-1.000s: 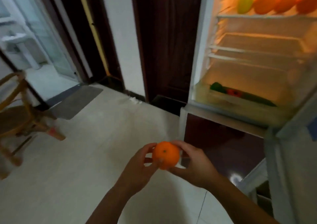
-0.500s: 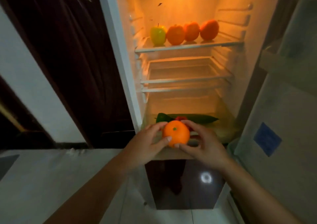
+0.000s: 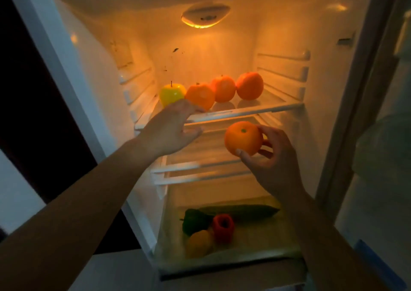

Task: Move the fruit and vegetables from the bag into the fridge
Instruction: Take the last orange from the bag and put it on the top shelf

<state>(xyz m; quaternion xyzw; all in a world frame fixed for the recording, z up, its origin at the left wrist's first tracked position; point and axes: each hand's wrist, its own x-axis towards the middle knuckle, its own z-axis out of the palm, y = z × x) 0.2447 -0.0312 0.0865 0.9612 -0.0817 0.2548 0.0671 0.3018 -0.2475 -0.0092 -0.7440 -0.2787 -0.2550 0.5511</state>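
While the right hand (image 3: 270,157) grips a round, glossy orange (image 3: 243,138) — green-stemmed — the left hand (image 3: 171,130) reaches, fingers spread.

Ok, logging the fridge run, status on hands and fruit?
Right hand holding orange, below top shelf. Left hand open at shelf edge, by apple. Three oranges already shelved; space free at front.

interior lamp (image 3: 205,15) lit | dark doorway (image 3: 26,94) left | pale floor (image 3: 115,273) below
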